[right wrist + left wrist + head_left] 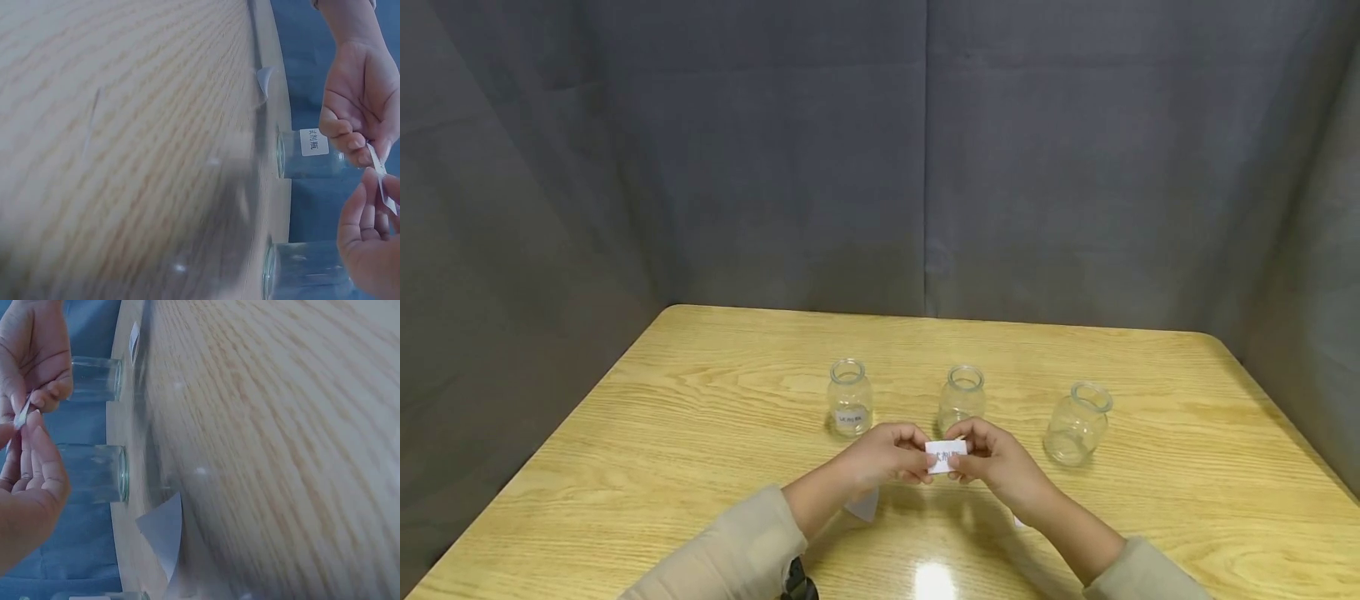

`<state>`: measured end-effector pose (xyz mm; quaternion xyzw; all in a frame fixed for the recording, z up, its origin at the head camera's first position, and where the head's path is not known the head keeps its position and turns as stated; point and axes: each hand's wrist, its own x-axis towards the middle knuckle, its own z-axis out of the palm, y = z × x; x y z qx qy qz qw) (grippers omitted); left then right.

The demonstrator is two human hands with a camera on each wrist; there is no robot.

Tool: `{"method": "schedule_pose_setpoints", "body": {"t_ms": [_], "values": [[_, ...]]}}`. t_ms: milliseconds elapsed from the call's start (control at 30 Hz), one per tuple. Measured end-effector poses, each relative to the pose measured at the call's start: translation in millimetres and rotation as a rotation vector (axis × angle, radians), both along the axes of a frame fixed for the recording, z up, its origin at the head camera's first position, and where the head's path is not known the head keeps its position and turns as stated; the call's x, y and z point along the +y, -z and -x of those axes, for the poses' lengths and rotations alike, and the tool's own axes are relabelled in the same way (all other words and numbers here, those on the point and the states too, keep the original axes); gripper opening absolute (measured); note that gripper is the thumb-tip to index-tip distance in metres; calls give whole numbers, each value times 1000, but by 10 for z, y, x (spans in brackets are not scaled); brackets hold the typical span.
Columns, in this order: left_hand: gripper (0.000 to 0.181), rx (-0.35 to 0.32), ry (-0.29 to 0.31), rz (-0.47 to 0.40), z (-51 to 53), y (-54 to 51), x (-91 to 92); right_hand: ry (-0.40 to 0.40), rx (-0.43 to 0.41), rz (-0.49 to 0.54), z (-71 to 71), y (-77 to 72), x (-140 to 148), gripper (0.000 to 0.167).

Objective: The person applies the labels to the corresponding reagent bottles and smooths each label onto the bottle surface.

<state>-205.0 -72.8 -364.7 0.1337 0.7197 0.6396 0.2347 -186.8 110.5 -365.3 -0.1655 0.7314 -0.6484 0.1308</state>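
Both hands pinch a small white label (946, 457) with dark printed characters, held up above the table. My left hand (887, 454) grips its left edge between thumb and fingers; my right hand (996, 462) pinches the right edge. Seen edge-on in the right wrist view, the label (382, 181) spans the gap between the fingertips. Just behind the hands stands a clear glass jar (964, 400), its lower part partly hidden by them. To the left, another glass jar (848, 392) bears a similar label (850, 418) on its front.
A third glass jar (1075, 425), with no label visible, stands at the right. A curled piece of white paper (863, 505) lies beneath the left forearm. Another white scrap (1018, 522) shows beside the right wrist. The wooden table (737, 350) is backed by dark grey curtains (775, 167).
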Motion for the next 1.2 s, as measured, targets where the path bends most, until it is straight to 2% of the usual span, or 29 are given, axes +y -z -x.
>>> {"method": "schedule_pose_setpoints", "body": {"t_ms": [400,933,1200], "values": [[18,31,38,-29,7,-61,-59,-46,-16,66,8,13,83,28],[18,-4,97,-46,25,-2,-70,-97,-30,69,-5,64,102,29],[18,8,106,-43,37,15,-61,-84,-35,59,7,85,116,30]]}}
